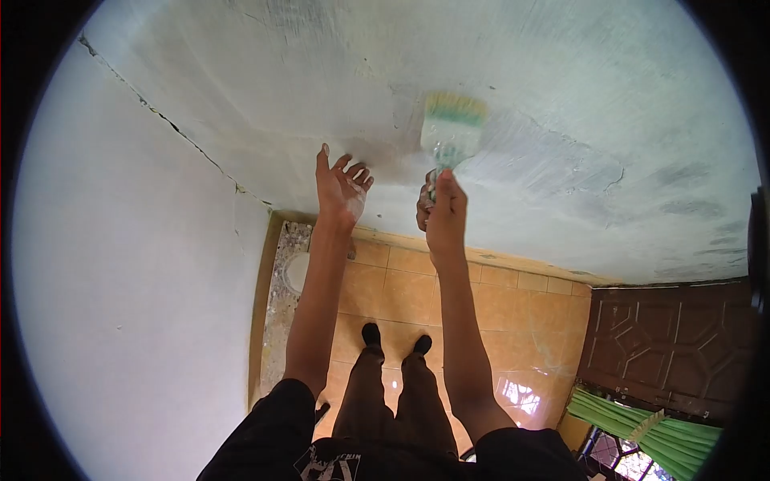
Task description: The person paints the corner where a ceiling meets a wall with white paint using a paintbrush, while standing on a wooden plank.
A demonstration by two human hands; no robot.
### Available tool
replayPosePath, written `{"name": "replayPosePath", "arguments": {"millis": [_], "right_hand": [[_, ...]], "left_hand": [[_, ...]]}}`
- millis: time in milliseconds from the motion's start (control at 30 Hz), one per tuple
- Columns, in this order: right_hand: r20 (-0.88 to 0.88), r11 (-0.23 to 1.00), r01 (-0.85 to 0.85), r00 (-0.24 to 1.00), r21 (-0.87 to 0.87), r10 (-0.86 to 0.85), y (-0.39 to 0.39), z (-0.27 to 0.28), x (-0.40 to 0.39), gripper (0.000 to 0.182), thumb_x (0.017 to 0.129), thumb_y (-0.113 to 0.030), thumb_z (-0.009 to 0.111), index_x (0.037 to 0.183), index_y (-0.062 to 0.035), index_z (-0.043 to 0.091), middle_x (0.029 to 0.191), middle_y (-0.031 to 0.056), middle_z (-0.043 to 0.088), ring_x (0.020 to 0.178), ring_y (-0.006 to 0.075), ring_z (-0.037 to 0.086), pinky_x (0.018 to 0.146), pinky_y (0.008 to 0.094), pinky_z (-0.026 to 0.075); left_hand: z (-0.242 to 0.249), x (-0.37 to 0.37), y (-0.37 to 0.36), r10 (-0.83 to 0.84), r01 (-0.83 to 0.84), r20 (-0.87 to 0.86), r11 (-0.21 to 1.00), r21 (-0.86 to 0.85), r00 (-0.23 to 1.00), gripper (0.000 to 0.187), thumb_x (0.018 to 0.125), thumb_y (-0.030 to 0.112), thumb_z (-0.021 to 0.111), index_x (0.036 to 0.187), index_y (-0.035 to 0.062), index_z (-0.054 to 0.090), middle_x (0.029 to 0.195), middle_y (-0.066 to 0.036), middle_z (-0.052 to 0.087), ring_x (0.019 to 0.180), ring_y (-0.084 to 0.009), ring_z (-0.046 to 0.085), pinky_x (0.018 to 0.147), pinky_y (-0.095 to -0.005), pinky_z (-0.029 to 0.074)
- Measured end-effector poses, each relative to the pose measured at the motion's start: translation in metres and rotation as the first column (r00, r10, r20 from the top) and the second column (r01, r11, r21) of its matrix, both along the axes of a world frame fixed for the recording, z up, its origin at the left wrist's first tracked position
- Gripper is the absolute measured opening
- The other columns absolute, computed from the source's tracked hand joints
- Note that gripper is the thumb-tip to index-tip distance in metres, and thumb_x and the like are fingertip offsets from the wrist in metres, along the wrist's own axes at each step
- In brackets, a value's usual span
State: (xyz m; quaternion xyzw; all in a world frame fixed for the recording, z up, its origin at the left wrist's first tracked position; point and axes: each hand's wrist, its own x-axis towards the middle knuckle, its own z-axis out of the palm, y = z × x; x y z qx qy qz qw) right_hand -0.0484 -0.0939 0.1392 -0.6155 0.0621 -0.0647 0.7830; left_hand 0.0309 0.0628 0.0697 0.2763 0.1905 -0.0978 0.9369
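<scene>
My right hand (445, 210) is wrapped round the handle of a wide paintbrush (455, 132), its yellow and green bristles pointing up the wall. The brush overlaps a patchy, whitish-grey wall (545, 96), and its metal band is smeared with white. To the left, my left hand (343, 186) is raised beside the wall with fingers apart and slightly curled. White residue marks its palm and fingertips, and nothing is in it.
A long crack (172, 124) runs down the corner towards the left wall (120, 280). Below stand a paint-spattered board (277, 321) and a white round container (297, 272) on orange floor tiles (409, 293). At right are a brown panelled door (642, 337) and a green curtain (666, 433).
</scene>
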Motion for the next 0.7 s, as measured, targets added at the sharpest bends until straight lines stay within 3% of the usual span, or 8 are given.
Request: {"name": "replayPosePath", "arguments": {"millis": [100,200,233,433,567,700], "right_hand": [[-0.136,0.999,0.017,0.991,-0.038,-0.022,0.000,-0.072,0.002,0.047,0.104,-0.050,0.038,0.080,-0.0105,0.047,0.057,-0.0065,0.034,0.044,0.0034,0.031,0.039,0.0218,0.024],[-0.290,0.999,-0.025,0.957,-0.025,0.017,0.006,-0.114,-0.023,0.046,0.103,-0.052,0.040,0.081,-0.0120,0.047,0.057,-0.0069,0.035,0.043,0.0032,0.030,0.038,0.0218,0.023],[-0.344,0.999,-0.037,0.939,-0.018,0.029,0.007,-0.117,-0.030,0.045,0.102,-0.053,0.042,0.082,-0.0127,0.047,0.058,-0.0069,0.035,0.042,0.0030,0.029,0.038,0.0218,0.022],[-0.358,0.991,-0.002,0.932,0.135,0.051,0.017,-0.096,-0.058,0.042,0.102,-0.051,0.044,0.086,-0.0125,0.049,0.058,-0.0072,0.036,0.042,0.0026,0.028,0.038,0.0210,0.020],[-0.352,0.974,-0.048,0.927,0.222,0.126,0.020,-0.093,-0.064,0.041,0.102,-0.051,0.044,0.088,-0.0124,0.049,0.059,-0.0068,0.035,0.043,0.0029,0.028,0.039,0.0212,0.019],[-0.393,0.957,-0.128,0.891,0.260,0.226,0.023,-0.101,-0.070,0.042,0.102,-0.051,0.042,0.089,-0.0124,0.049,0.059,-0.0062,0.035,0.043,0.0033,0.027,0.039,0.0222,0.018]], "left_hand": [[0.001,0.000,-0.001,-0.032,0.032,-0.028,0.999,0.031,0.999,0.088,0.088,0.066,0.053,0.141,0.0002,0.033,0.122,-0.021,0.046,0.116,-0.0317,0.043,0.106,-0.0445,0.032],[0.001,-0.003,0.000,-0.066,0.068,-0.020,0.992,0.105,0.998,0.096,0.088,0.069,0.049,0.151,0.0023,0.021,0.140,-0.025,0.038,0.138,-0.0334,0.031,0.114,-0.0469,0.024],[-0.001,-0.006,0.003,-0.137,0.135,0.015,0.984,0.120,0.990,0.096,0.091,0.069,0.043,0.156,0.0067,0.010,0.154,-0.024,0.024,0.149,-0.0306,0.015,0.118,-0.0476,0.017],[-0.029,-0.058,0.002,-0.198,0.144,0.195,0.954,0.262,0.961,0.071,0.100,0.057,0.034,0.155,0.0134,0.022,0.158,-0.013,0.027,0.145,-0.0287,0.026,0.117,-0.0476,0.021],[-0.062,-0.108,0.006,-0.137,0.092,0.138,0.951,0.294,0.981,0.065,0.102,0.055,0.034,0.152,0.0131,0.032,0.150,-0.011,0.041,0.140,-0.0267,0.036,0.114,-0.0451,0.027],[-0.160,-0.164,0.042,-0.001,-0.026,0.063,0.903,0.428,0.998,0.061,0.102,0.054,0.038,0.146,0.0125,0.042,0.142,-0.009,0.051,0.130,-0.0245,0.047,0.106,-0.0408,0.036]]}}
